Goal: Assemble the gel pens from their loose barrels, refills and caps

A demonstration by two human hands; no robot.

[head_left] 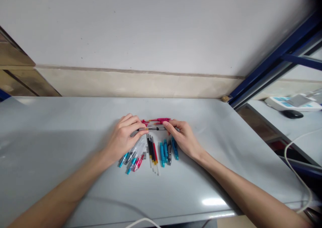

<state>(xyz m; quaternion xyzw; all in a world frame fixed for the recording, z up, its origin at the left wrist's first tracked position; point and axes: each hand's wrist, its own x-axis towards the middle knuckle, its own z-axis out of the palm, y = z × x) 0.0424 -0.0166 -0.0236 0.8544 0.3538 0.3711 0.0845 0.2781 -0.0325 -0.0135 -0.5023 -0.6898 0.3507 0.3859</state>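
Note:
My left hand [128, 131] pinches one end of a thin ink refill, and my right hand [179, 134] grips a grey pen barrel [161, 128] in line with it, the refill's other end at the barrel's mouth. Just behind lie red pen parts [163, 120]. Between my hands and nearer to me is a row of black and red refills [153, 151]. Blue and grey barrels [165, 152] lie to their right, below my right hand. Clear pen tubes with blue and red clips [134, 157] are spread at the left, below my left hand.
The grey table [62, 130] meets a pale wall at the back. At the right are a blue metal frame [266, 62], a black mouse [292, 114], a white device [291, 103] and a white cable [291, 167]. A small bag [225, 98] sits at the back right corner.

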